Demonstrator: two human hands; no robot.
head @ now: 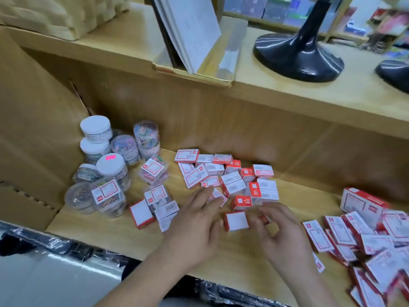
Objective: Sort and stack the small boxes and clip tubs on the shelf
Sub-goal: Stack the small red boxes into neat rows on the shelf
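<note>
Both hands are over the lower shelf (124,235): the left hand (194,220) has straight, relaxed fingers (200,197) resting on the near edge of the loose pile of small boxes (228,176) mid-shelf, gripping nothing. The right hand (281,229) is curled and, blurry as it is, looks like it's pinching 1 tiny red box (265,218), with a white-faced box (236,220) lying flat between the 2 hands, just beside the right thumb. The clip tubs (104,165) are bunched at the shelf's left end, some stacked, and a heap of bigger boxes (365,229) sits well apart on the right.
</note>
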